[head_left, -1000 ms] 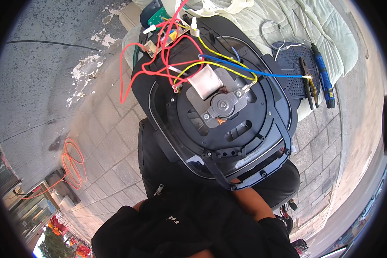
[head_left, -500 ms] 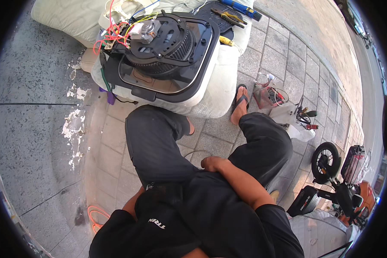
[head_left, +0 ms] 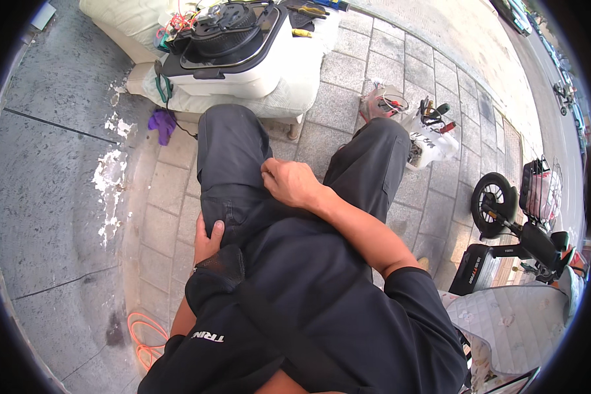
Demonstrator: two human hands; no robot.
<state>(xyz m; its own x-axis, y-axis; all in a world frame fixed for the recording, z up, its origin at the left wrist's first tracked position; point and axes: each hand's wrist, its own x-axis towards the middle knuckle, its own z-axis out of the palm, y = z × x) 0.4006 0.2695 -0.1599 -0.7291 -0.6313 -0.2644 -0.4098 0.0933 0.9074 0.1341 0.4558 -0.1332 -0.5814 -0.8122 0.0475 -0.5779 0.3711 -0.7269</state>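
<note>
My right hand [head_left: 290,183] lies over my lap by the inner side of my left thigh, its fingers curled together; whatever they may hold is hidden. Against the outer side of the same thigh rests my left hand [head_left: 207,243], thumb apart from the fingers, which are partly out of sight. Both hands touch or nearly touch my dark trousers [head_left: 233,148]. Beyond my knees sits a white appliance [head_left: 246,87] with a black top, a round black fan housing [head_left: 224,33] and loose red and yellow wires [head_left: 180,24]. Neither hand is on it.
The appliance stands on a pale cushioned seat [head_left: 302,92]. Yellow-handled pliers [head_left: 306,10] lie behind it. A purple cloth [head_left: 162,126] hangs at left. Bags of tools [head_left: 433,141] rest on paving to the right, near a parked scooter [head_left: 496,207]. An orange cord [head_left: 146,338] is at lower left.
The view has tilted, so the appliance sits higher in the picture. My left hand has come into sight beside my thigh. My right hand now shows more fully over my lap.
</note>
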